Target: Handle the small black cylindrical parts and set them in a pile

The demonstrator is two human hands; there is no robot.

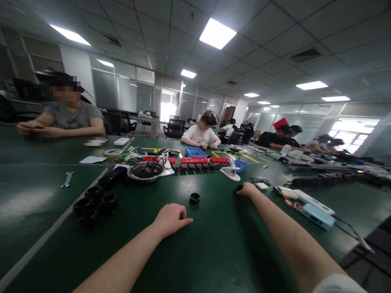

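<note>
On the green table (210, 252), a small round black part (194, 198) stands near the middle. My left hand (172, 219) rests just left of and nearer than that part, fingers curled and thumb apart, holding nothing visible. My right hand (247, 190) reaches out to the right, its fingers closed on a small black piece (239, 188) at the tabletop. Several black round cups (94, 205) sit grouped at the left.
Beyond my hands lie a round metal pan (146, 171), a blue tray (195, 152), red strips (195, 160) and a white clamp (231, 170). A wrench (67, 179) is at left, a light blue power bank (317, 216) at right. People sit around the table.
</note>
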